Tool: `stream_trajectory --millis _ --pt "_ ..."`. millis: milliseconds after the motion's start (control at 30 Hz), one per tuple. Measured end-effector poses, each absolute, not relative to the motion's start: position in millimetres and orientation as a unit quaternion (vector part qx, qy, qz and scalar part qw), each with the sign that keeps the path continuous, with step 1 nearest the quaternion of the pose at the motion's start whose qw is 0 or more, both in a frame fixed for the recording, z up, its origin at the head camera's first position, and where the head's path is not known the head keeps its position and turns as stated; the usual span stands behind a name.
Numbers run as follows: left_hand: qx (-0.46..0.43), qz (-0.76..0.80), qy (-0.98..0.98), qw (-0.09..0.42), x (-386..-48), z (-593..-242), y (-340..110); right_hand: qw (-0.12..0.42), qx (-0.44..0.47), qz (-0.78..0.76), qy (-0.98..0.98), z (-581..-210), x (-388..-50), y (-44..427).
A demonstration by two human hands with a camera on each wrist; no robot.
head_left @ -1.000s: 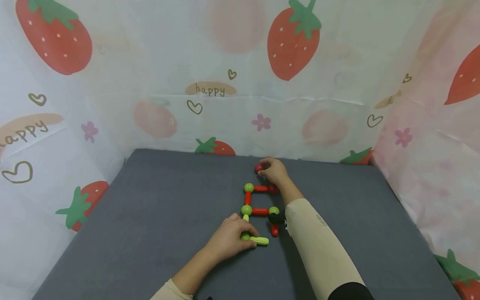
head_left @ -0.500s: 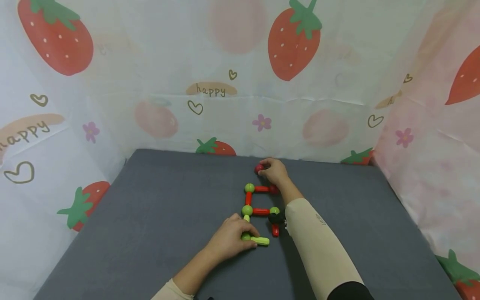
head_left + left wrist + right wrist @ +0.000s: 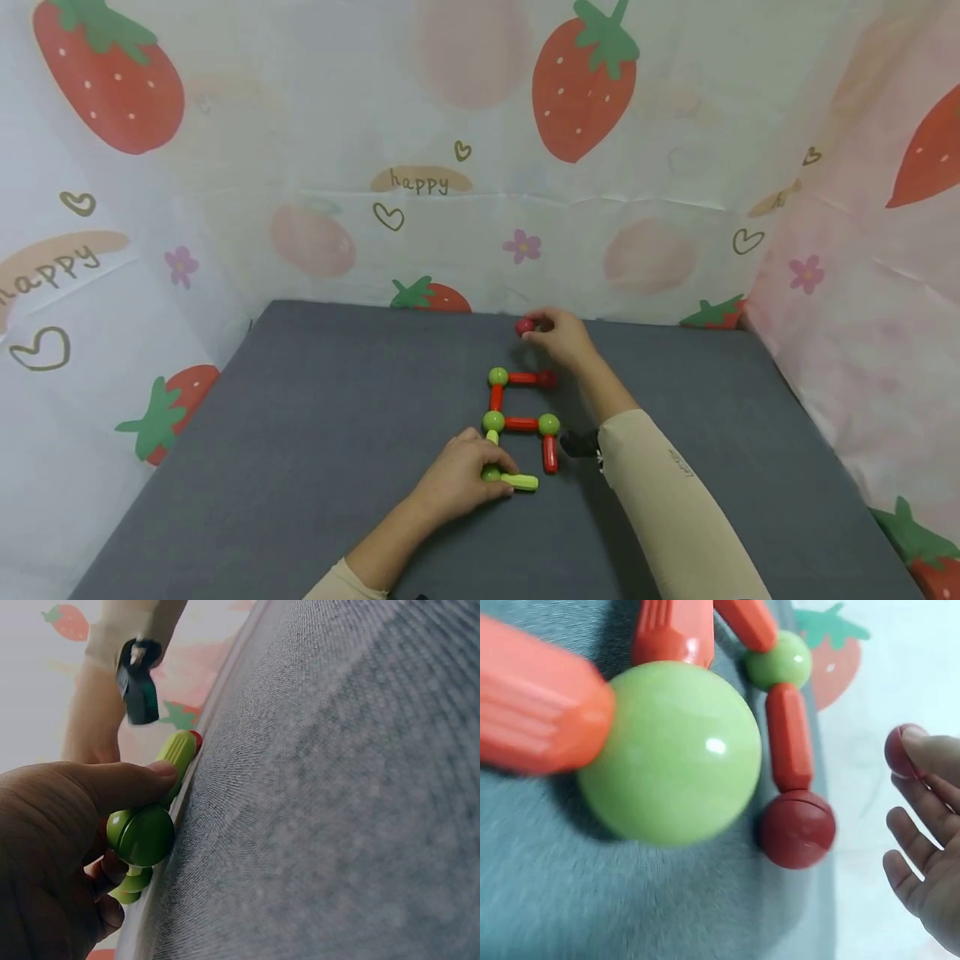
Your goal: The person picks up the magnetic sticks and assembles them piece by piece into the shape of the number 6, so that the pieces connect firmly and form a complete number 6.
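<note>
On the grey table lies a construction of red rods (image 3: 521, 423), yellow-green rods (image 3: 519, 482) and green balls (image 3: 493, 422), like a magnetic building set. My left hand (image 3: 459, 473) grips the green ball (image 3: 142, 836) at its near left corner, the thumb resting along a yellow-green rod (image 3: 178, 754). Beyond the far end, my right hand (image 3: 564, 340) pinches a loose red ball (image 3: 901, 750) between thumb and fingertips, apart from the construction. A dark red ball (image 3: 799, 829) ends the far rod. The near right red rod (image 3: 550, 454) has a free end, pointing toward me.
The grey tabletop (image 3: 337, 400) stretches to both sides. A white cloth (image 3: 330, 150) printed with strawberries hangs behind the table's far edge and along the sides. A dark wrist camera (image 3: 579, 444) hangs under the right sleeve, close to the right green ball (image 3: 549, 425).
My right hand, still pinching the red ball, has moved slightly back and to the right. The dark red ball and right green ball are less covered. My left hand has stayed put.
</note>
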State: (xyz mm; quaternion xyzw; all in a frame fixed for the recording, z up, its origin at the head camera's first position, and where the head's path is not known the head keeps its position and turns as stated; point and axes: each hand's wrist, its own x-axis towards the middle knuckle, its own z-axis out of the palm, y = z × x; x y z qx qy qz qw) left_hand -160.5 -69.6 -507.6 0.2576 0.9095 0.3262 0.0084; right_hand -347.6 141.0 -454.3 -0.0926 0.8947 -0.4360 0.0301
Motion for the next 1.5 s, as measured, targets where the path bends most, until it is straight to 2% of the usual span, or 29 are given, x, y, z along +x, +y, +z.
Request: stream_trajectory --millis 400,733,933,1500 --pt "0.257 0.318 0.912 0.010 -161 -510 -69 0.009 -0.184 -0.384 0.905 -430 -285 159" --pt "0.259 0.326 0.909 0.007 -161 -511 -68 0.018 -0.261 -0.403 0.877 -439 -238 174" --pt "0.249 0.324 0.912 0.017 -161 -510 -69 0.023 -0.269 -0.397 0.877 -447 -220 177" --pt "0.261 0.332 0.907 0.002 -161 -511 -69 0.029 -0.294 -0.360 0.885 -464 -194 199"
